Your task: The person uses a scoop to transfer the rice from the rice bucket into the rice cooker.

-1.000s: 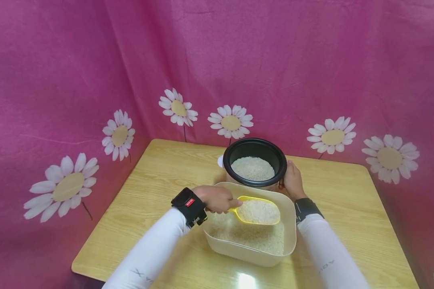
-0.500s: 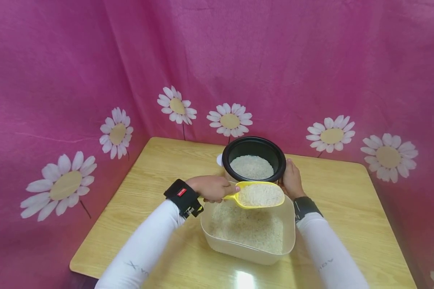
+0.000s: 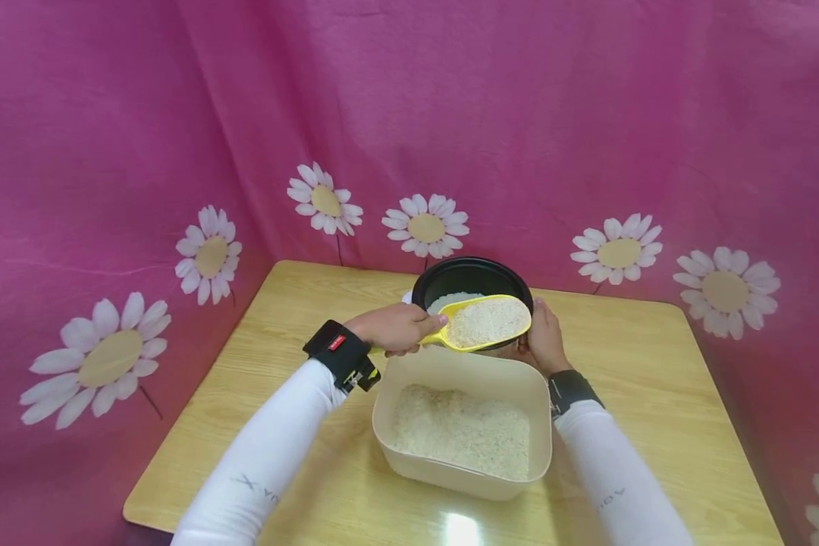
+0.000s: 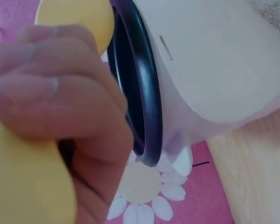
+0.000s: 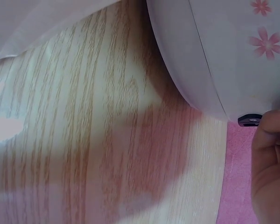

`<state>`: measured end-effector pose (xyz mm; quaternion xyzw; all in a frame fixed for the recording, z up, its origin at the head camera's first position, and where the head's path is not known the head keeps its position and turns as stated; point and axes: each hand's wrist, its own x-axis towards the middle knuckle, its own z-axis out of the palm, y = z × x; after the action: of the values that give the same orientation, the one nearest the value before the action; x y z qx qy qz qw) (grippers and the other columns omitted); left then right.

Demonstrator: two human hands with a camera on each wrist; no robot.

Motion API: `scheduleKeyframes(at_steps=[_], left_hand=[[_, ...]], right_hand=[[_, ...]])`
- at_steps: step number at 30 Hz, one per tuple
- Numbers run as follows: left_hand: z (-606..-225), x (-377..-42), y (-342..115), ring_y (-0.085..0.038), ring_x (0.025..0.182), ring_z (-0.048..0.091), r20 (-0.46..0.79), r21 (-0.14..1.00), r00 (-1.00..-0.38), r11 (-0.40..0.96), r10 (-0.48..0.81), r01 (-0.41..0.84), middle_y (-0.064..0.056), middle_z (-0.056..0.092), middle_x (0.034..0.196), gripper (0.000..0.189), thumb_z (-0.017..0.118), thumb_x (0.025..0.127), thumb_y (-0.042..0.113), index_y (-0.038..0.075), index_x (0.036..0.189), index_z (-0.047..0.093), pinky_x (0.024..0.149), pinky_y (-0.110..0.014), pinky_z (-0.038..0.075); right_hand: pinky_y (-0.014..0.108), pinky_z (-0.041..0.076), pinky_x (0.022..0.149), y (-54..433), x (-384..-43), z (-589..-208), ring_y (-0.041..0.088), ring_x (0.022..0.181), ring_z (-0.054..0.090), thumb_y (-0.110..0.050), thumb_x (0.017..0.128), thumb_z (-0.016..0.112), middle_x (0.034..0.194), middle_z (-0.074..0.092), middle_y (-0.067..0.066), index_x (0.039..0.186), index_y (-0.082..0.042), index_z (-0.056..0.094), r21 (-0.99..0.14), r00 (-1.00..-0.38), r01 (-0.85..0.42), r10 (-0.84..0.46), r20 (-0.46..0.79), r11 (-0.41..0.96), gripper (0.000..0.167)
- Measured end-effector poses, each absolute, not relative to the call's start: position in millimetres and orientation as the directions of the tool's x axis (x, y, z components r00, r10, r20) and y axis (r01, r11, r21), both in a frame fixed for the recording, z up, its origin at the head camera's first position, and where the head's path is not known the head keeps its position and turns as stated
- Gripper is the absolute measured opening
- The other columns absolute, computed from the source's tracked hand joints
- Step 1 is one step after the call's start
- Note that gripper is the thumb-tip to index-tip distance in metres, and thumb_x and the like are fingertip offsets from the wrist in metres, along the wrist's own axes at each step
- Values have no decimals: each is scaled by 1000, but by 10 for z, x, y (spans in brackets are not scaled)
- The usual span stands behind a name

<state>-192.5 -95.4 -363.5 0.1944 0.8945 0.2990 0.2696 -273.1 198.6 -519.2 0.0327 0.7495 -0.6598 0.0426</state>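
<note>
My left hand (image 3: 397, 327) grips the handle of a yellow scoop (image 4: 79, 16) heaped with rice (image 3: 489, 321). The scoop is held roughly level, overlapping the near side of a rice cooker (image 3: 478, 280) in the head view. Inside the cooker's black pot some rice (image 3: 453, 300) shows, partly hidden by the scoop. My right hand (image 3: 546, 337) holds the cooker's right side, its fingers bent at a small black handle (image 5: 248, 120). The cooker's pale body (image 5: 214, 51) carries pink flowers. Right in front of it stands a cream bin (image 3: 444, 472) with rice (image 3: 464, 432) in it.
Everything stands on a light wooden table (image 3: 314, 318). A pink curtain (image 3: 355, 91) with large daisies hangs behind and along both sides of the table. Both forearms, in white sleeves (image 3: 273, 447), reach in past the bin's two sides.
My left hand has lifted the rice-filled scoop out of the bin and moved it forward to the pot's near rim. My right hand has stayed on the cooker.
</note>
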Motion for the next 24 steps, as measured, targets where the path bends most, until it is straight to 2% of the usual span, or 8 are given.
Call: scheduleKeyframes(at_steps=[4,8,12,16,21,24], left_hand=[[-3653,-1991,-924,-18,46,40,-325,639,-821,749,470,176,4,38,53,63,34,111,50,13,63,49,61,-31,39],[-3670,-2052,-889,-19,48,41,-330,635,-851,763,408,120,3,40,53,62,33,111,50,14,62,48,58,-31,36],[-3674,-2111,-859,-20,49,41,-343,615,-870,785,353,76,1,42,54,63,33,112,49,12,63,49,56,-31,34],[-3698,-2164,-826,-19,55,41,-302,535,-903,838,305,104,0,40,60,63,31,112,50,11,65,49,59,-31,36],[-3724,-2198,-795,-19,62,43,-199,411,-944,897,262,162,0,39,63,61,32,112,47,13,63,47,70,-33,40],[-3754,-2211,-791,-18,60,43,-158,367,-958,915,238,167,1,39,61,61,36,112,44,14,61,47,66,-32,39]], right_hand=[[30,45,44,1966,-2676,-5082,11,41,46,-36,114,20,48,44,-9,85,-15,44,-989,-997,81,3,-82,121,43],[28,45,45,1954,-2613,-5001,10,41,46,-32,114,21,49,45,-7,84,-15,44,-994,-998,53,-10,-54,99,42],[26,42,44,1984,-2720,-5178,9,41,44,-37,114,21,49,44,-8,85,-17,44,-996,-998,56,-2,-56,76,43],[26,41,45,1988,-2770,-5273,8,41,43,-43,114,20,49,43,-10,85,-18,44,-992,-997,73,18,-71,103,45],[28,44,46,1973,-2659,-5083,11,42,45,-36,114,21,50,45,-6,85,-15,45,-992,-998,68,1,-69,111,43],[28,45,47,1959,-2597,-4982,12,44,46,-35,115,21,52,46,-5,87,-16,45,-992,-998,67,-15,-69,112,41]])
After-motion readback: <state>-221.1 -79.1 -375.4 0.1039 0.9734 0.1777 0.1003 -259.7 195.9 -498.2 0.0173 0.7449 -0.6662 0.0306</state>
